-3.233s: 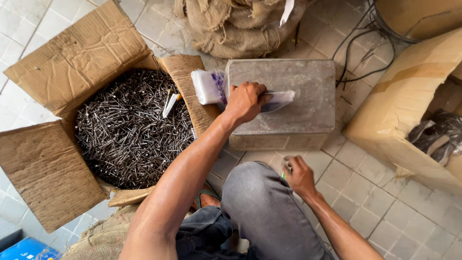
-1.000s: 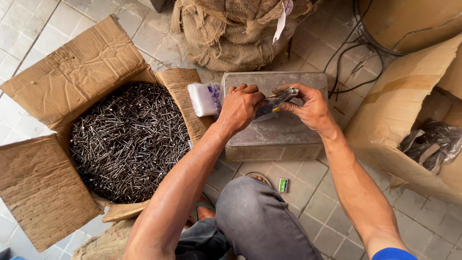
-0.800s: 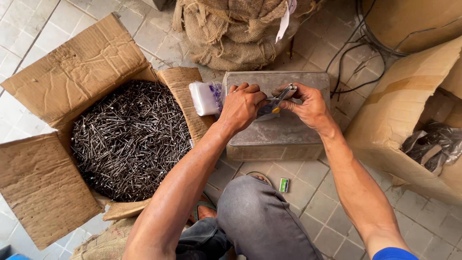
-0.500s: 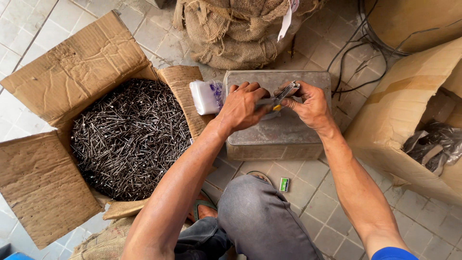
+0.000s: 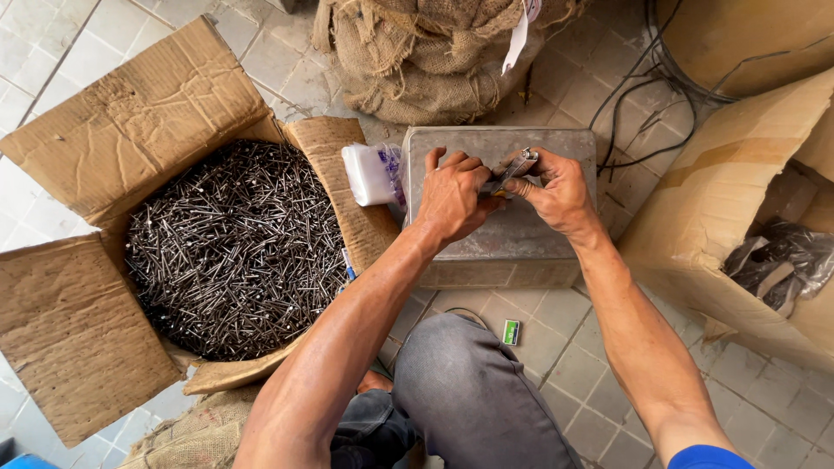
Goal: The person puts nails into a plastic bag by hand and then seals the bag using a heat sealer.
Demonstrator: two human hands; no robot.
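Observation:
My left hand (image 5: 450,196) rests on top of a grey metal box (image 5: 521,239), fingers curled over a small clear plastic bag that the hand almost wholly hides. My right hand (image 5: 554,188) pinches a small metal stapler-like tool (image 5: 514,168) with a yellow part. The tool's tip meets the fingertips of my left hand. Both hands touch over the back half of the box top. A stack of white plastic bags (image 5: 368,174) lies just left of the metal box.
An open cardboard box (image 5: 95,130) full of dark nails (image 5: 230,247) stands at left. A burlap sack (image 5: 426,52) lies behind the metal box. At right are black cables (image 5: 647,95) and another cardboard box (image 5: 730,200) holding black plastic (image 5: 782,256). A small green matchbox (image 5: 511,332) lies on the tiled floor.
My right hand came up from beside my knee with the tool and met my left hand on the metal box. Since then both hands have shifted only slightly.

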